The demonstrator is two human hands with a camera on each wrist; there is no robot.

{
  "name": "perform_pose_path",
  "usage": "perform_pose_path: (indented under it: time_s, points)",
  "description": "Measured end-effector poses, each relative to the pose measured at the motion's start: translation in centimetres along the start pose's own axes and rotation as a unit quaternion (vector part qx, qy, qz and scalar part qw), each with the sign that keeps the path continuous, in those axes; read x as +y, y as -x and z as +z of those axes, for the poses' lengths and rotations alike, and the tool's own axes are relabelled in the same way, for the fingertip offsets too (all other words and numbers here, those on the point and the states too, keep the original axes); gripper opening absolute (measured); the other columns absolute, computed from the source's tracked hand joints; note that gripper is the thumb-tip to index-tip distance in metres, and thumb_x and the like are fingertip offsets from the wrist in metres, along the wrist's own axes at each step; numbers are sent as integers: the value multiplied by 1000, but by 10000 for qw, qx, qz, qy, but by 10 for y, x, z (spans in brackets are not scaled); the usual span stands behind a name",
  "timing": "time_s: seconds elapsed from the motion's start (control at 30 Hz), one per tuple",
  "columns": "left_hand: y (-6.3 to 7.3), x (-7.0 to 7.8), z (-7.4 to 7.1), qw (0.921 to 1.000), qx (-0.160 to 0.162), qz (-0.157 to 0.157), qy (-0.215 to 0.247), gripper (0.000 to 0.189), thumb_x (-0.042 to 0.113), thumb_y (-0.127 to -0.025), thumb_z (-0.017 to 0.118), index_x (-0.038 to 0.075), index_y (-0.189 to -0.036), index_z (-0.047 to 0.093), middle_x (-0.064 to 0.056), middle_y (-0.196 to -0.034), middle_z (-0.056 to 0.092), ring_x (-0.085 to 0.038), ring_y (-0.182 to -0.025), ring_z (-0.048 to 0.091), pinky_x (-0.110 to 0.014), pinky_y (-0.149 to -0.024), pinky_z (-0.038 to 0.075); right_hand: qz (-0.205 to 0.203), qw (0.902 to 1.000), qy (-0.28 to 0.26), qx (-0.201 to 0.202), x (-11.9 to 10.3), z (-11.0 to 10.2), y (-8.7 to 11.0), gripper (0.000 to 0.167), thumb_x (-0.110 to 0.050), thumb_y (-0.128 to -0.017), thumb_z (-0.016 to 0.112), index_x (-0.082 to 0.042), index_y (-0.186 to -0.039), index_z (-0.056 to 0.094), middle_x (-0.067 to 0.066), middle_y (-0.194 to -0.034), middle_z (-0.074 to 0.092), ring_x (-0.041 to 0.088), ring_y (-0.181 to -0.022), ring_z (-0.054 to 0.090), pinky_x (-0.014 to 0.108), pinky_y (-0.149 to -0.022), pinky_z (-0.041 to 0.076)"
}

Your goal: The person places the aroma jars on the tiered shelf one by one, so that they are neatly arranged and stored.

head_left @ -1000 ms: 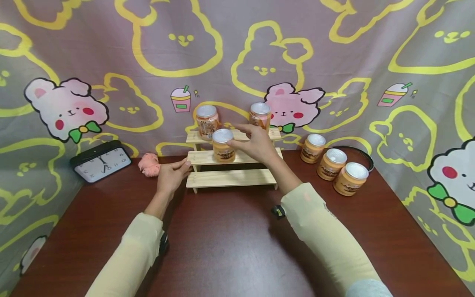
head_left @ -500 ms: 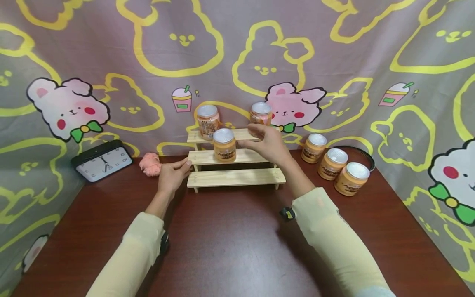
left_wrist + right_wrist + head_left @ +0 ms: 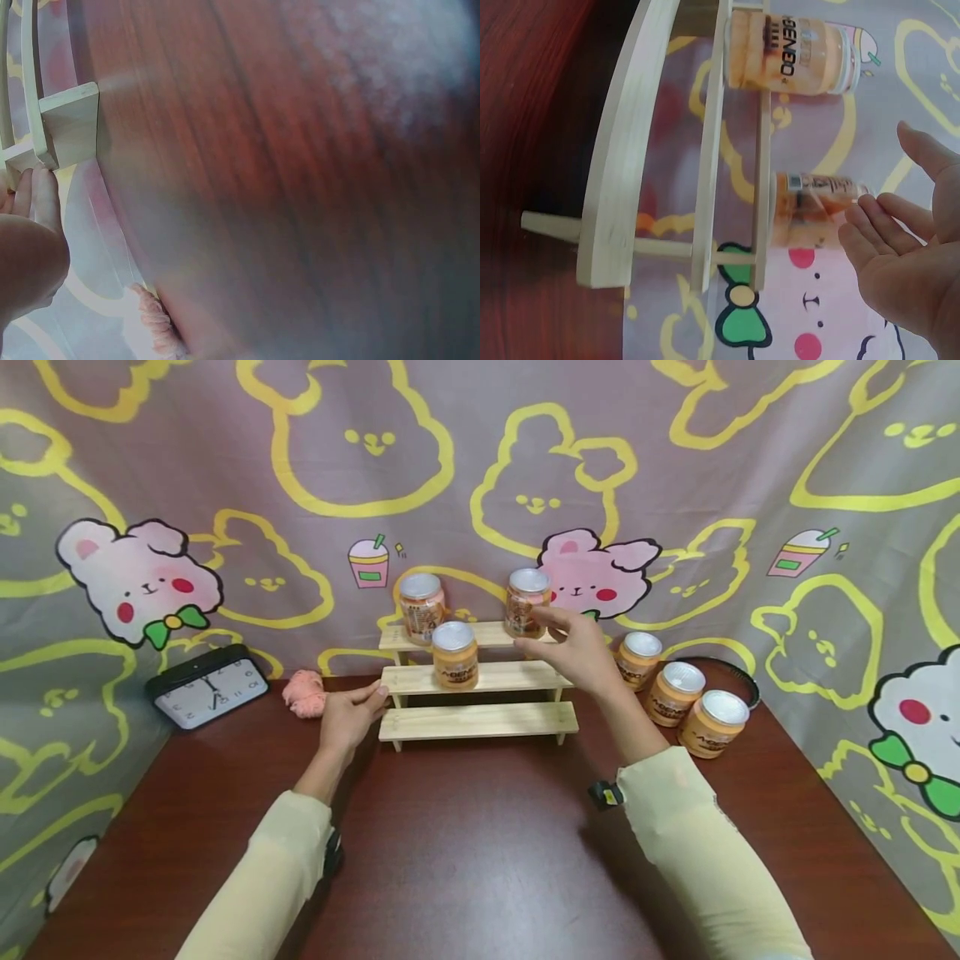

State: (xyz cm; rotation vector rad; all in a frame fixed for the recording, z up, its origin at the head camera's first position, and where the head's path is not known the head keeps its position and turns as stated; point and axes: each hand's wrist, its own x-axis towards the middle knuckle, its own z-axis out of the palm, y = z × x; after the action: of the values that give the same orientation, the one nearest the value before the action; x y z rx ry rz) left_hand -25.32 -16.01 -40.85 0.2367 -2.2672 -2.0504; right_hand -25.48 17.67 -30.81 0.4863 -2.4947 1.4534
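Currently, the head view shows the right hand point(image 3: 576, 652) near the right end of a pale wooden three-tier stand point(image 3: 480, 720), its grip loose, thumb parted from the fingers and holding nothing. A squat, orange, cylindrical jar point(image 3: 455, 656) with a silver lid stands upright on the middle shelf, to that hand's left; the right hand looks slightly nearer to it than the left hand point(image 3: 347, 718), whose straight fingers touch the stand's left end. On the top shelf stand a clear-walled left jar point(image 3: 422, 610) and a matching right jar point(image 3: 527, 602), the latter just behind the right fingertips. Three orange silver-lidded jars point(image 3: 712, 727) stand upright on the brown wooden table point(image 3: 480, 860), to the right hand's right.

The left wrist view shows fingers against the stand's end, with no jar visible.

The right wrist view shows the fingertips overlapping the right jar; contact cannot be told. All the jars look lidded; whether their orange colour is contents or wrapping is unclear.
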Motion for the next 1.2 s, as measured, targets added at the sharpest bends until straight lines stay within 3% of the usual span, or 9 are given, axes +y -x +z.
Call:
perform_pose_path:
  time_s: [0.33,0.47,0.6,1.03,1.2]
  points:
    - [1,0,0,10000,4,44,-4,39,11,-101,65,-7,-135,57,-23,-135,58,-28,-112,68,-30,-95,58,-87,9996,10,270,11,-15,7,56,-19,-87,83,4,-134,63,23,-134,63,33,-128,57,39,-113,47]
    - [0,0,0,10000,33,54,-16,39,11,-101,65,-6,-135,57,-23,-135,59,-25,-109,69,-28,-92,59,28,9994,-49,337,15,-21,11,59,-20,-88,83,5,-137,60,24,-135,61,33,-130,56,40,-113,47]
    - [1,1,0,10000,23,46,17,39,11,-101,64,-7,-135,57,-23,-136,58,-30,-113,67,-29,-94,58,133,9990,-108,407,20,-27,16,59,-19,-89,82,8,-137,58,25,-137,60,35,-131,55,41,-114,45]
    - [1,1,0,9999,-20,30,105,40,10,-102,64,-8,-136,55,-24,-138,56,-37,-119,62,-33,-98,57,552,9964,-146,622,31,-52,35,59,-24,-92,79,1,-141,57,20,-141,58,32,-133,53,42,-114,45]
    - [1,-2,0,9999,-64,40,138,41,9,-102,63,-9,-136,54,-24,-139,54,-39,-120,60,-37,-99,56,660,9950,-120,739,37,-68,44,59,-27,-93,77,0,-141,58,17,-142,58,32,-133,53,35,-112,48]
